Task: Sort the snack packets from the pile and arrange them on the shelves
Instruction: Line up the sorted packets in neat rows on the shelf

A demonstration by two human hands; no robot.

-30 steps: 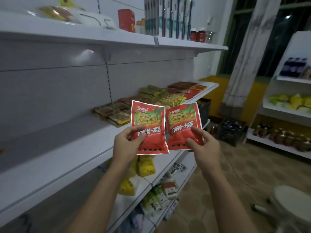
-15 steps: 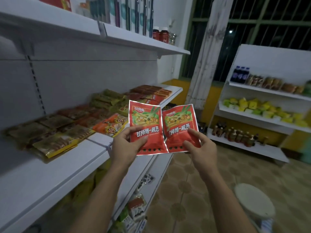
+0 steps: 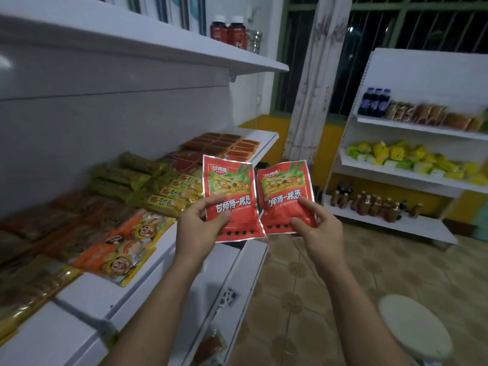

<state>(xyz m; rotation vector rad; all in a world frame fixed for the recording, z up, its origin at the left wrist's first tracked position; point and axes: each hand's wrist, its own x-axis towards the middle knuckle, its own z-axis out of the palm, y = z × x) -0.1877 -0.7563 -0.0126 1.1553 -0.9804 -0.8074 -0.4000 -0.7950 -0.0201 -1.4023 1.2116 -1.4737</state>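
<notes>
- left red packet point(image 3: 228, 180): held in the air in front of the front edge of the middle shelf point(image 3: 92, 294), not touching it. it is upright with a slight tilt, printed face toward the camera.
- right red packet point(image 3: 286, 186): same print, held just beside the first and leaning a little to the right. the lower inner corners of the two packets meet or overlap; which one cannot be told.
- left hand point(image 3: 196, 231): pinches the left red packet at its lower left, thumb on the printed face, fingers curled behind it.
- right hand point(image 3: 320, 233): pinches the right red packet at its lower right, thumb and forefinger on the printed face, the other fingers behind.
- middle shelf: white, left of the hands, carrying rows of packets.
- orange cartoon packets point(image 3: 118, 252): nearest the camera, at the shelf's front edge.
- yellow bars point(image 3: 174, 194): a short row just left of the left hand.
- green packets point(image 3: 118, 175): behind the yellow bars, toward the back panel.
- brown-orange packets point(image 3: 224, 143): laid flat in rows at the far end of the shelf.
- dark red packets point(image 3: 79, 215): left of the orange ones, blurred, print not legible.
- upper shelf point(image 3: 158, 43): two red-capped bottles point(image 3: 228, 33) stand near its far end.
- second shelving unit point(image 3: 422, 72): across the room, holding yellow bags point(image 3: 409, 159) on its middle level and small bottles point(image 3: 369, 204) on its lowest.
- white stool point(image 3: 414, 326): lower right, on the tiled floor point(image 3: 290, 286).
</notes>
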